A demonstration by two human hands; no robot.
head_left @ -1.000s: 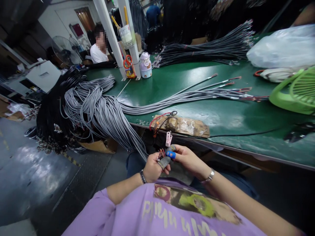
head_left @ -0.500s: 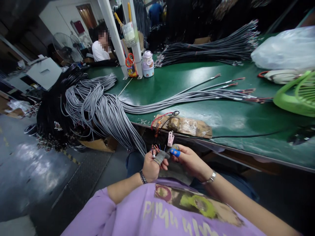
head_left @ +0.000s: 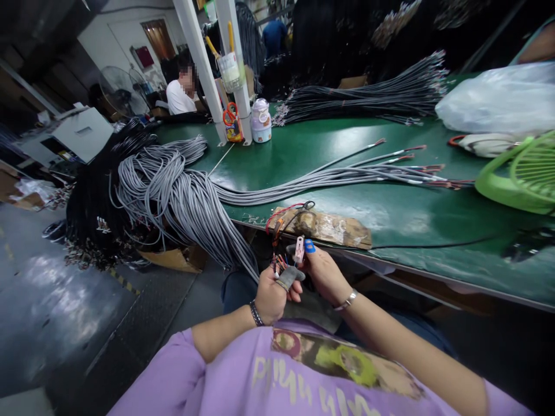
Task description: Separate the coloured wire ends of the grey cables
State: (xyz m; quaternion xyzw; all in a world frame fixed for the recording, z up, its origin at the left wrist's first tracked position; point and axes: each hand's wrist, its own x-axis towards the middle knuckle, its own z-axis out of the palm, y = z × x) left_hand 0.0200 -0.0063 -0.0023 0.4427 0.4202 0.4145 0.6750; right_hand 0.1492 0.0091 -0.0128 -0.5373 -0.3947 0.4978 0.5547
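In the head view, my left hand (head_left: pixel 271 293), a grey finger cot on one finger, is closed around the end of a grey cable. Several thin coloured wires (head_left: pixel 281 264) fan out from its top. My right hand (head_left: pixel 323 271), with blue covering on a fingertip, is pinched closed right beside a small pale pink clip (head_left: pixel 299 249) at the bench edge. What its fingers hold is hidden, and I cannot tell whether they grip the clip. A bundle of grey cables (head_left: pixel 182 185) hangs over the bench edge to the left.
A worn wooden block (head_left: pixel 333 226) with red and black leads lies at the edge of the green bench (head_left: pixel 260 159). Behind are a lilac bottle (head_left: pixel 261 122), scissors (head_left: pixel 230 113) and black cables (head_left: pixel 364 99). A green fan (head_left: pixel 515 179) and plastic bag (head_left: pixel 498 95) stand right.
My right hand has moved up and slightly left, away from my left fingertips, to beside the pink clip. My left hand keeps hold of the cable. The view has shifted slightly.
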